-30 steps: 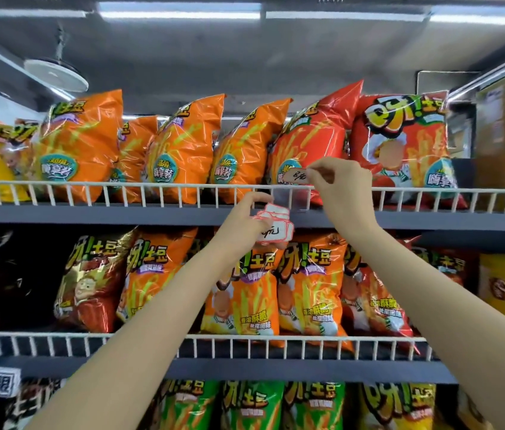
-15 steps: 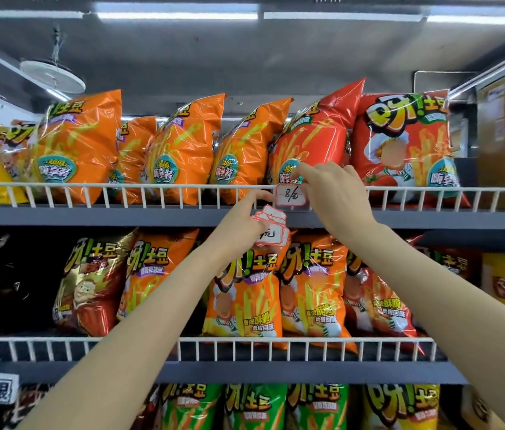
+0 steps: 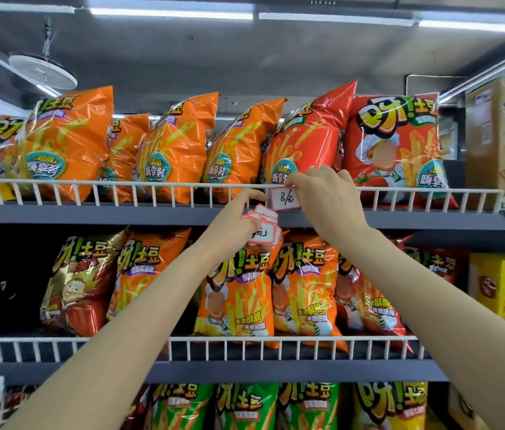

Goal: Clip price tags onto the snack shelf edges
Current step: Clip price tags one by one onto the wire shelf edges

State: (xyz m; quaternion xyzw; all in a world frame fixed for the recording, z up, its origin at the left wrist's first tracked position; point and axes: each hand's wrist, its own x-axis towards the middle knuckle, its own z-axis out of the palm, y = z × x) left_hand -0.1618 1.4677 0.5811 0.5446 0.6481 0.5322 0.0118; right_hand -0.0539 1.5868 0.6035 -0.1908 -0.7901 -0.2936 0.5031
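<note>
The left hand (image 3: 232, 218) pinches a fanned stack of spare price tags (image 3: 262, 225), probably kept close for the next placements, while at its two o'clock the right hand (image 3: 327, 197) pinches the top of one price tag (image 3: 285, 198), apparently seating it on the white wire rail (image 3: 121, 184) of the upper shelf (image 3: 90, 214). Behind the rail stand orange snack bags (image 3: 176, 150), and beyond them a grey ceiling with strip lights (image 3: 170, 12) at twelve o'clock.

White red-edged price tag (image 3: 285, 198) hangs upright on top shelf's wire rail (image 3: 152, 184), frame center; spare tags (image 3: 262, 226) fanned just below-left.
</note>
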